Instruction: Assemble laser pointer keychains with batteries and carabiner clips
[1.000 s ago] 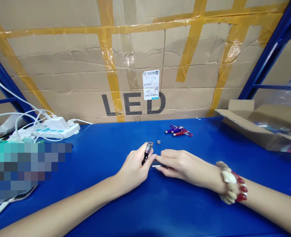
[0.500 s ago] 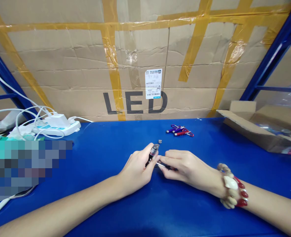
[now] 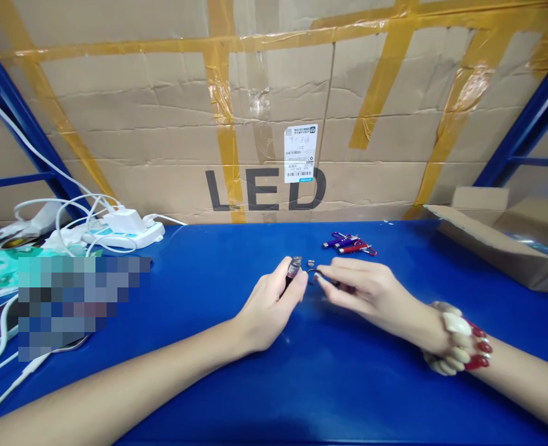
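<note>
My left hand point(image 3: 270, 303) is closed around a black keychain flashlight point(image 3: 294, 267), its silver, clear-looking end pointing up past the thumb. Most of its barrel is hidden by the fingers. Just to the right, my right hand point(image 3: 367, 288) pinches a dark carabiner clip point(image 3: 310, 272); only a curved edge and a bit of silver show. A small silver metal piece point(image 3: 310, 263) lies on the blue table just beyond the fingertips. Farther back, purple-blue keychain flashlights point(image 3: 336, 241) and a red one point(image 3: 351, 249) lie together with their clips.
A white power strip point(image 3: 139, 237) with plugs and looping cables sits at the back left, near a pixelated patch. An open cardboard box point(image 3: 481, 244) stands at the right. Behind the blue table point(image 3: 302, 384) rises a large taped carton point(image 3: 162, 124) marked LED.
My right hand has drawn slightly away from the left, the clip now apart from the flashlight. Both hands sit a little higher in view, and the whole view has shifted.
</note>
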Demonstrator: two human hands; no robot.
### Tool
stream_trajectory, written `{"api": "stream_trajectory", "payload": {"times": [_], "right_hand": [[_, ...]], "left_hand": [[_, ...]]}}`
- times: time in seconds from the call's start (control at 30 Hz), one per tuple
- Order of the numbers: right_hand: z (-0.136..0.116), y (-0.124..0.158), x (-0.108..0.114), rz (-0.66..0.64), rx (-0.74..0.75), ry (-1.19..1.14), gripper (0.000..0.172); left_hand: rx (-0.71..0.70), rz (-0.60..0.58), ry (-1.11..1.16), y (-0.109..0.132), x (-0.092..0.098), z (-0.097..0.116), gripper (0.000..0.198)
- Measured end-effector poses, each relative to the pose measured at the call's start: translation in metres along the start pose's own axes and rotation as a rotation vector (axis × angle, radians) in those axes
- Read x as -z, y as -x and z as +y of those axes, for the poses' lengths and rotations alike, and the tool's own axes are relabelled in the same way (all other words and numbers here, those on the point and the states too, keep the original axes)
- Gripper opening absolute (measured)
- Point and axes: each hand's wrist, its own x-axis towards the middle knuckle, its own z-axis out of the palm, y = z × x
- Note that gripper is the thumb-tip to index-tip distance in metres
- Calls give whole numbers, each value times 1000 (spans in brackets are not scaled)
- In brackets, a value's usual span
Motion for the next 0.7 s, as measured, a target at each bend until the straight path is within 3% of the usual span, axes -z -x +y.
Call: {"api": "stream_trajectory", "payload": {"times": [0.1, 0.2, 0.5, 0.7], "right_hand": [[6, 1, 3, 102, -23, 57, 20], [7, 0, 5, 149, 8, 111, 20], [2, -3, 6, 138, 110, 192, 18], [3, -1, 3, 178, 145, 232, 13]], "left_hand": [[42, -55, 46, -2, 0, -1, 33], [-12, -119, 55, -5, 0, -4, 29], [-101, -275, 12, -5, 0, -7, 39], [-53, -340, 169, -5, 1, -4, 39]]}}
